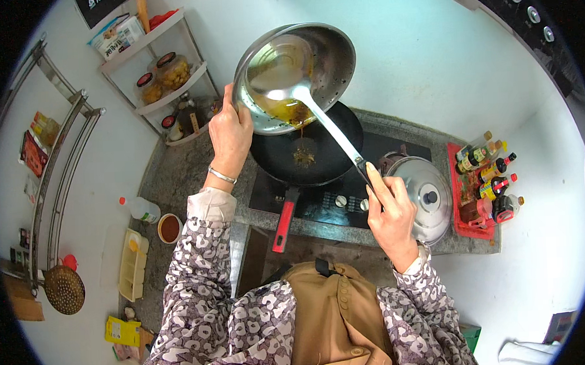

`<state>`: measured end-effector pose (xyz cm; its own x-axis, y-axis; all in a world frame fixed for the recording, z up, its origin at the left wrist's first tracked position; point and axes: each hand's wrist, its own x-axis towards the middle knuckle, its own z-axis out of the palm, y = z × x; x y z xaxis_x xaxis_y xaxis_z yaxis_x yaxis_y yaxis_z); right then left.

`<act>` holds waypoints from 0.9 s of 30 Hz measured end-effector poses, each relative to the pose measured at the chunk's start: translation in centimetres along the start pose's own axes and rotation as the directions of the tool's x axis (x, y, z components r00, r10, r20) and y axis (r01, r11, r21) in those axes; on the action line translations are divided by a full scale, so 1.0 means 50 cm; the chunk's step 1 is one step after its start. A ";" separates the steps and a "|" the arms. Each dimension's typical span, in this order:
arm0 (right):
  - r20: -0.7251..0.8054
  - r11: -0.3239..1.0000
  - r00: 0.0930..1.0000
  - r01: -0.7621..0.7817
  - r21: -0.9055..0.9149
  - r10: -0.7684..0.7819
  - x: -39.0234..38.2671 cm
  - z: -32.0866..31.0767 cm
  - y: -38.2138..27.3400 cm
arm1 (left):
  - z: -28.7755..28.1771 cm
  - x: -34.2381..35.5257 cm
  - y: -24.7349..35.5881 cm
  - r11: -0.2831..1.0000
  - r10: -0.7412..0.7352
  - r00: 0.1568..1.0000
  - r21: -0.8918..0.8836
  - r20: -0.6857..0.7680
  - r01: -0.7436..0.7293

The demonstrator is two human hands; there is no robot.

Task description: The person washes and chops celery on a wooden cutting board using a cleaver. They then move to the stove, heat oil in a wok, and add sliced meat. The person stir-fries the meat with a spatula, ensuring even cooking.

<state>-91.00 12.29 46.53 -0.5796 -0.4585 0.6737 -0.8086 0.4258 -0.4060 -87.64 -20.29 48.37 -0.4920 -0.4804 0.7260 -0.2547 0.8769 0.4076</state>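
My left hand grips the left rim of a tilted steel bowl, which holds yellow-brown oil with dark bits. My right hand holds the black-ended handle of a steel turner, whose broad head sits inside the bowl. A thin stream runs from the bowl's lower lip into a black wok below, where a small brown patch lies at the centre. The wok rests on a black cooktop, its red-and-black handle pointing toward me.
A lidded steel pot and red bottle tray sit right; a jar shelf back left; a plastic bottle, brown-filled bowl and cream box on the left counter. A wall rack holds a skimmer.
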 end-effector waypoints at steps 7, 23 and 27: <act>-0.101 0.997 0.994 0.037 -0.062 -0.044 0.044 0.031 -0.008 | 0.005 0.004 0.012 0.991 -0.081 0.993 -0.100 0.081 0.089; 0.103 0.980 0.992 0.092 -0.179 -0.075 -0.014 0.027 0.059 | -0.001 0.000 -0.006 0.996 -0.081 0.995 -0.035 0.058 0.083; 0.088 0.987 0.994 0.072 -0.144 -0.060 0.001 0.021 0.046 | 0.001 -0.005 0.007 0.999 -0.043 0.998 0.022 0.044 0.042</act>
<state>-93.01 12.44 44.97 -0.5370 -0.5501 0.6395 -0.8253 0.4995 -0.2634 -87.61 -19.87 48.29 -0.5170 -0.5162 0.6828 -0.2930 0.8562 0.4255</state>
